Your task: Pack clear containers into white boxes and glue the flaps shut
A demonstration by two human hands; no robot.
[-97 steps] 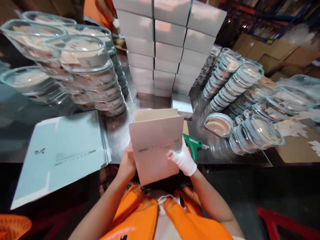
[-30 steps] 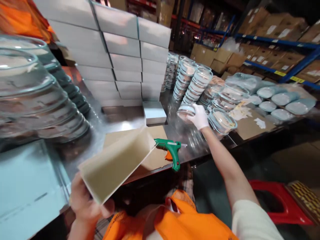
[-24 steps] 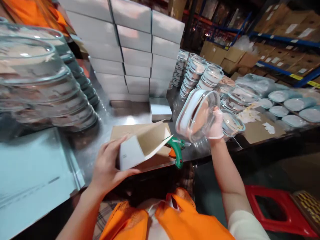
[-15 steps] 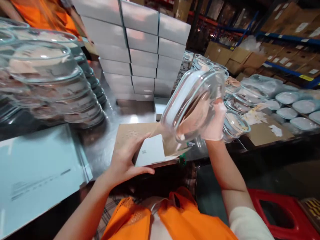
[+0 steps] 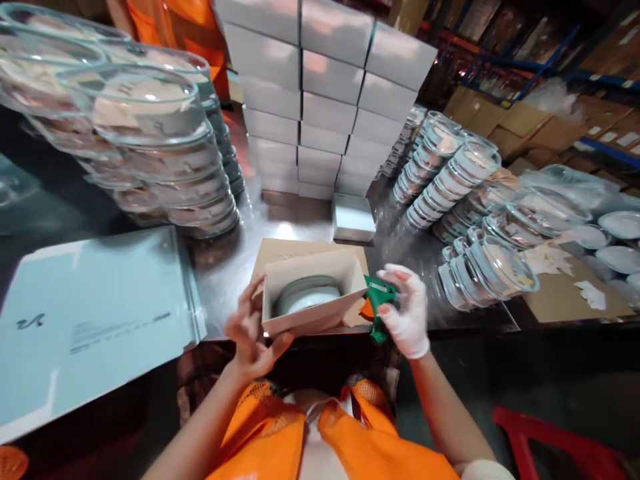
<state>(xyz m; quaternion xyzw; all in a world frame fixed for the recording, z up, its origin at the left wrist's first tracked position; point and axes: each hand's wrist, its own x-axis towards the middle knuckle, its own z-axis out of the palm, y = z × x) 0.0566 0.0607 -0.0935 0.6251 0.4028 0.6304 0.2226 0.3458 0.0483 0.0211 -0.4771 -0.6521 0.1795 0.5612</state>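
A small open carton (image 5: pixel 315 320) stands tilted on a flat piece of brown cardboard (image 5: pixel 273 250) at the table's front edge. Inside it lies a rounded glass food container (image 5: pixel 310 293), its lower part hidden by the carton walls. My left hand (image 5: pixel 255 333), bare, cups the carton's left end, fingers along the side and thumb by the lower front edge. On the other side, my right hand (image 5: pixel 407 310) wears a white glove and holds nothing, its fingers curved and apart. Beside it is a green tape dispenser (image 5: pixel 379 310) with an orange part.
Stacked glass containers (image 5: pixel 165 153) rise at the left, more (image 5: pixel 450 180) at the right. White boxes (image 5: pixel 325 113) form a tall wall behind, with a single white box (image 5: pixel 354 220) before it. Flat pale-blue cartons (image 5: pixel 110 320) lie at left. A co-worker's orange vest (image 5: pixel 185 33) shows beyond.
The glass container that was in my right hand is now inside the carton, and that hand has let go. My left hand has stayed at the carton's left end. The view has shifted.
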